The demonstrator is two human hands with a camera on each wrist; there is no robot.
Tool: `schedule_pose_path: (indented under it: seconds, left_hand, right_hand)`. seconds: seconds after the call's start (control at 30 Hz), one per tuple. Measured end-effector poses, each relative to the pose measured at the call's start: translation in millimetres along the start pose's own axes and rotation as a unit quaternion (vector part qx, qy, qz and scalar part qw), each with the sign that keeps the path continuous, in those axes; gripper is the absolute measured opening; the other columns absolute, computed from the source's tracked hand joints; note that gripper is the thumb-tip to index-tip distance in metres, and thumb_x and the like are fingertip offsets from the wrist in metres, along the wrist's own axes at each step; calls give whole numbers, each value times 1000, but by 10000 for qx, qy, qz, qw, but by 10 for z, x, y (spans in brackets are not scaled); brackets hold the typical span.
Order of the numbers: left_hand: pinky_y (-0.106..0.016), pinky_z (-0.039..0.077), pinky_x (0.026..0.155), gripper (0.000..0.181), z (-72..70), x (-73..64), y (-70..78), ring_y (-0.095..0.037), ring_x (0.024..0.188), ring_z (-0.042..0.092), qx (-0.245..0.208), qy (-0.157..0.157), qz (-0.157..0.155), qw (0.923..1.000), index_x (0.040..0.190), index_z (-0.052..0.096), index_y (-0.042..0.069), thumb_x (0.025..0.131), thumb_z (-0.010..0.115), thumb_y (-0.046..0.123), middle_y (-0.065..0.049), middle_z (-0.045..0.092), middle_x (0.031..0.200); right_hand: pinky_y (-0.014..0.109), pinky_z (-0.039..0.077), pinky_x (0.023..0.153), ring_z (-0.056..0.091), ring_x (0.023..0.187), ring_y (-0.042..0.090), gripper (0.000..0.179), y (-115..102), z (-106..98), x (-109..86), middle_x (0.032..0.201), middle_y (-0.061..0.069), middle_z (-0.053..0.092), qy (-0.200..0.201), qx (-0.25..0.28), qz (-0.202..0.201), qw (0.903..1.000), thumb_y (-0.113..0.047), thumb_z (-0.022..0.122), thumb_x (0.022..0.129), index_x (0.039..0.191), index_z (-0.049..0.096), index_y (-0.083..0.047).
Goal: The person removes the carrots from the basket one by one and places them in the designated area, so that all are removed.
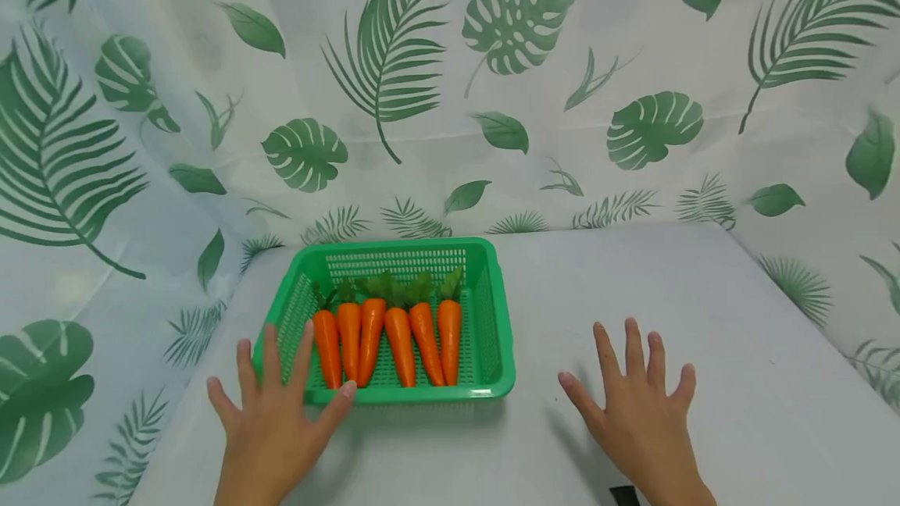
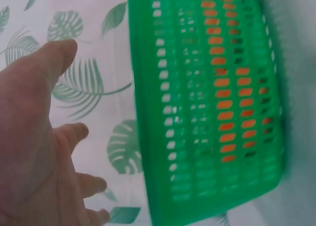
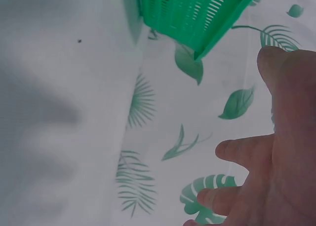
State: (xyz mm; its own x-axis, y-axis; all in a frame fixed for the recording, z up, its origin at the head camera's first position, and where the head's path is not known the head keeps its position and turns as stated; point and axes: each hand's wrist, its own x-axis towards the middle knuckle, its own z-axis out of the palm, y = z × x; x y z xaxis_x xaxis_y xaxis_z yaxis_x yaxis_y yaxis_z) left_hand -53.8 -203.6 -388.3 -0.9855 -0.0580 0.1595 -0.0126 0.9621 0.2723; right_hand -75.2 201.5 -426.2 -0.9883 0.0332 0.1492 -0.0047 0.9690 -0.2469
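A green plastic basket (image 1: 501,318) with slotted walls stands on the white table, left of the middle. Several orange carrots (image 1: 399,338) with green tops lie side by side in it, tops toward the back wall. My left hand (image 1: 270,420), fingers spread, overlaps the basket's front left corner in the head view. In the left wrist view this hand (image 2: 29,142) is beside the basket's slotted wall (image 2: 207,102) and holds nothing. To the right of the basket, my right hand (image 1: 640,416) hovers over the table with spread fingers, also holding nothing; its shadow falls on the tabletop.
White sheets with green leaf prints (image 1: 520,18) hang behind the table (image 1: 598,272) and along both sides. A small black thing (image 1: 623,495) shows at the right wrist. In the right wrist view a tiny dark speck (image 3: 79,41) marks the white surface.
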Motion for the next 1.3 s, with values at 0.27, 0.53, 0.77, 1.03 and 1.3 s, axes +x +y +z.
schedule_pose_path:
  seconds: [0.27, 0.53, 0.77, 1.03, 1.3]
  left_hand:
    - [-89, -8, 106, 101, -159, 104, -219, -61, 155, -4, -144, 128, 135, 9997, 174, 18, 20, 98, 60, 73, -30, 1, 174]
    - [-89, -3, 106, 102, -274, 230, -456, -62, 154, -2, -445, -180, 101, 9988, 175, 11, 17, 101, 62, 67, -31, -3, 174]
    - [-90, 5, 106, 98, -327, 420, -735, -62, 154, 3, -1306, -140, 470, 9902, 175, 8, 16, 104, 67, 48, -31, 1, 173]
    - [-87, 17, 108, 92, -222, 595, -1091, -59, 156, 9, -2772, -763, 243, 9575, 175, -2, 27, 110, 63, 35, -23, 1, 176]
    - [-75, 30, 114, 67, 11, 797, -1422, -55, 153, 27, -4202, -1194, 483, 8982, 173, 4, 41, 119, 41, 30, -22, 18, 174]
  right_hand:
    - [86, -3, 110, 10, 150, 63, 95, -32, 29, 62, 166, 39, 17, -82, -52, 113, 9999, -64, 66, 99, 164, 36, -1]
    - [87, -1, 109, 11, 150, 63, 94, -9, 21, 68, 166, 38, 18, 14, -7, -64, 10000, -64, 65, 100, 163, 37, -1]
    - [87, 0, 108, 12, 149, 64, 92, -4, 13, 41, 165, 39, 18, -1, -1, -59, 10000, -63, 65, 100, 162, 38, -1]
    - [87, 1, 109, 13, 149, 63, 93, -61, 56, 68, 165, 38, 18, -69, 51, -157, 9998, -66, 61, 101, 163, 39, -1]
    - [87, 0, 108, 14, 149, 63, 89, -36, 83, 81, 165, 38, 19, 1, 92, -201, 9998, -63, 62, 102, 162, 38, -1]
